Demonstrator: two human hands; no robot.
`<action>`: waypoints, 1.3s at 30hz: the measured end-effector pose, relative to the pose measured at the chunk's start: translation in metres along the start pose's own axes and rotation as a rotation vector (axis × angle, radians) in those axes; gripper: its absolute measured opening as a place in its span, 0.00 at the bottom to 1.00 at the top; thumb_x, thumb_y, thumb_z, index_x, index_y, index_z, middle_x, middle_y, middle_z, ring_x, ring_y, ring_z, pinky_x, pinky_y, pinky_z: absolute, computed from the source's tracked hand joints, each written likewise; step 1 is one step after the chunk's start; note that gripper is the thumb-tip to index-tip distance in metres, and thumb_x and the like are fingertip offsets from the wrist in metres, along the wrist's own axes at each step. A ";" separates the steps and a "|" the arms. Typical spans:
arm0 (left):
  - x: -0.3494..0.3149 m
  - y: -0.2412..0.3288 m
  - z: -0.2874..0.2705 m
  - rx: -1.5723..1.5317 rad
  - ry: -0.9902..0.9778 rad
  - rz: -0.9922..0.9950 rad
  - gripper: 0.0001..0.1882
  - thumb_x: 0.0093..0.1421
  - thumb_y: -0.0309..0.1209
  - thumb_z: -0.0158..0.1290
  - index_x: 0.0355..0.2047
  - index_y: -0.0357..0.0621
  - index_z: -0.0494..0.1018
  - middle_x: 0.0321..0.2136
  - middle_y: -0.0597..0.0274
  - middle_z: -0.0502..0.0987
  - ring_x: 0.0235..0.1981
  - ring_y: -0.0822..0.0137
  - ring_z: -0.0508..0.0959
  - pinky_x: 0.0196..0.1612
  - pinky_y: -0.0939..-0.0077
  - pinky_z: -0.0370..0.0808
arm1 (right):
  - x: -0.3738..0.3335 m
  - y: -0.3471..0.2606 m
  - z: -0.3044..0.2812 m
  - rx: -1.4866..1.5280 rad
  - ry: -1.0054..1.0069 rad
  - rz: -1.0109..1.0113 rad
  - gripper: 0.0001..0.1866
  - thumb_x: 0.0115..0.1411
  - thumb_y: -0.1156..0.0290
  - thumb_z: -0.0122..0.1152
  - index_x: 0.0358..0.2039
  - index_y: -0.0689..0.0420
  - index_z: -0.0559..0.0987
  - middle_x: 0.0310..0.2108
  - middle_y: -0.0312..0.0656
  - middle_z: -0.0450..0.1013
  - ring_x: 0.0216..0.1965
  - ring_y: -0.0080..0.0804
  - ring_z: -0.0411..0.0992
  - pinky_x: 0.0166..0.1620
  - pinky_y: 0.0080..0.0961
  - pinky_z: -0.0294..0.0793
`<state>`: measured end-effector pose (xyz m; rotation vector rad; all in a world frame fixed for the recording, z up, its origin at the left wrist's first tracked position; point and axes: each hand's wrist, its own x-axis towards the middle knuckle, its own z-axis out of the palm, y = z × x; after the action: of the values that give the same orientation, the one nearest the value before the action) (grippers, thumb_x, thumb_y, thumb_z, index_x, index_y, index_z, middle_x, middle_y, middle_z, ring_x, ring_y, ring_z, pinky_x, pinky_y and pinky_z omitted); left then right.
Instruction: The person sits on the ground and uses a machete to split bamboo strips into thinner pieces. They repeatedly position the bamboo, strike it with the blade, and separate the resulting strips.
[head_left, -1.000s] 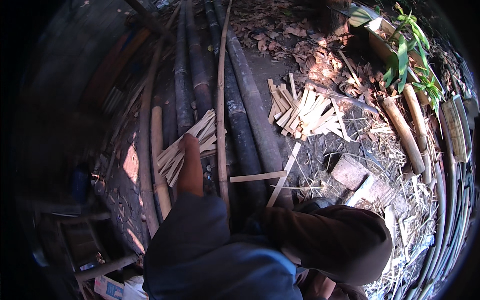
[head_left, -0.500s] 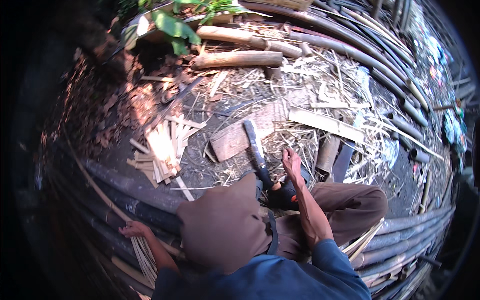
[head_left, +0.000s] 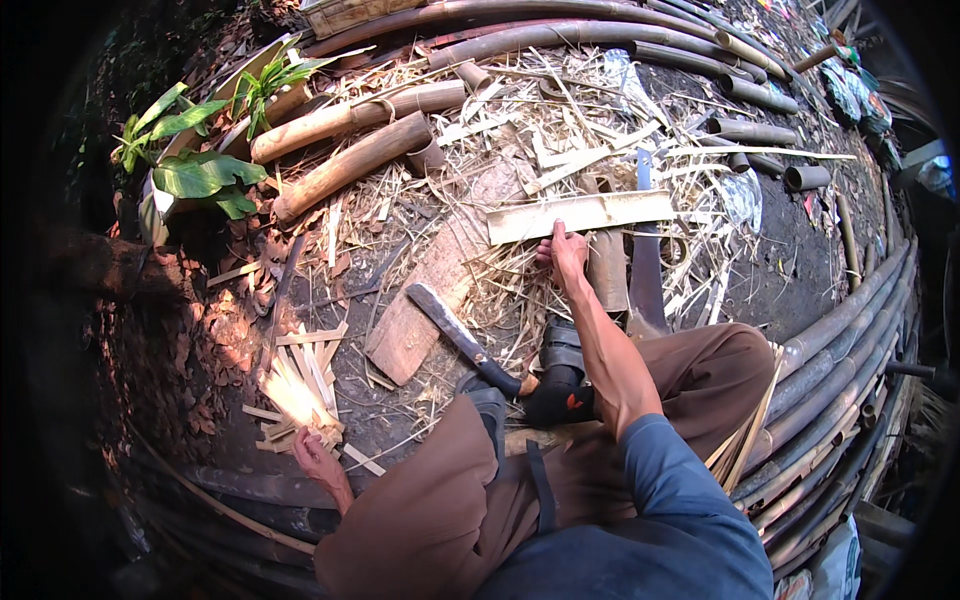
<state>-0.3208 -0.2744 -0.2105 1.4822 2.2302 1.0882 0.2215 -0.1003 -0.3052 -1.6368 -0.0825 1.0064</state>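
Note:
My right hand (head_left: 567,256) reaches forward and grips the near edge of a long flat bamboo slat (head_left: 600,212) lying across the straw. My left hand (head_left: 314,456) is low at the left, its fingers down against a fan of short split bamboo sticks (head_left: 296,388); whether it grips any is unclear. A machete (head_left: 458,334) lies untouched between the hands, its blade over a worn wooden board (head_left: 425,290) and its handle toward my sandalled foot (head_left: 560,352). My brown trouser knees fill the lower middle.
Long dark bamboo poles (head_left: 840,330) curve along the right and top edges. Thick cut bamboo logs (head_left: 345,168) lie at the upper left beside a green leafy plant (head_left: 200,170). Short bamboo tubes (head_left: 805,177), straw, shavings and dry leaves cover the ground.
My right hand has left the machete handle and stretched out to the flat slat. My left hand has come up to the split sticks. My view has turned right.

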 end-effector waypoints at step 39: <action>0.171 0.246 0.096 -1.237 -0.189 -0.098 0.18 0.67 0.46 0.49 0.42 0.43 0.67 0.20 0.72 0.64 0.21 0.76 0.64 0.26 0.78 0.66 | -0.242 0.020 0.024 -0.454 -0.996 -0.696 0.45 0.65 0.59 0.52 0.70 0.53 0.35 0.55 0.66 0.67 0.55 0.59 0.68 0.57 0.44 0.67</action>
<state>-0.1743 -0.0329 -0.0722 0.8226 1.0141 1.6945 0.0450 -0.2197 -0.1856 -1.1643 -1.5223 1.1785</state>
